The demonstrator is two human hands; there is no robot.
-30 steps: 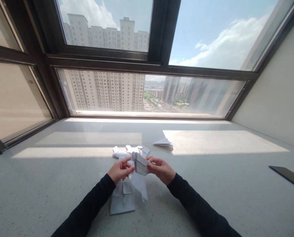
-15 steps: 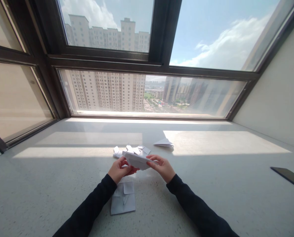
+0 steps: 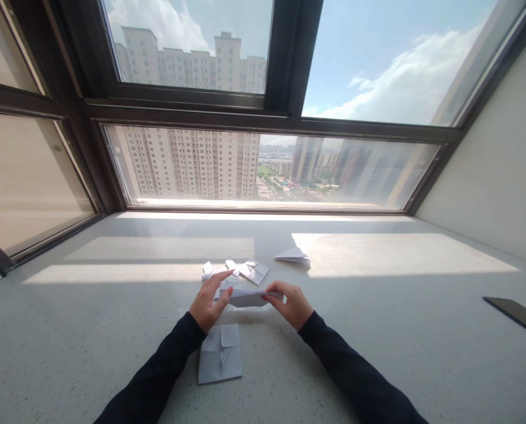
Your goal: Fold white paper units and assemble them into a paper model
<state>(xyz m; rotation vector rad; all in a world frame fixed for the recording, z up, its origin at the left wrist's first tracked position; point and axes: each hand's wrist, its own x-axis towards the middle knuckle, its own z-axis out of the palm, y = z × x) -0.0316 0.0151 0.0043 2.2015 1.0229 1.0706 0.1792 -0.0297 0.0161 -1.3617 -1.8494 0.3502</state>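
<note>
Between my hands is a piece of folded white paper (image 3: 247, 299), long and narrow, with several layers along its top edge and a slanted lower outline. My right hand (image 3: 290, 301) is closed on its right end, thumb and fingers pinching it. At the other end, my left hand (image 3: 209, 299) has its thumb and fingers apart around the paper; whether the thumb touches it I cannot tell. Just beyond lie small folded paper pieces (image 3: 254, 271), partly hidden by the left hand. A flat, squarish folded paper (image 3: 221, 356) lies nearer, beside my left wrist.
A pointed folded paper (image 3: 293, 255) rests farther back on the speckled white sill (image 3: 377, 330). Behind the sill stands a dark-framed window (image 3: 263, 209). A dark flat object (image 3: 516, 317) lies at the right edge, near the white wall (image 3: 488, 194).
My left hand has loosened from the paper's left end and its fingers have spread. The paper has come down slightly and turned level, with my right hand still on it.
</note>
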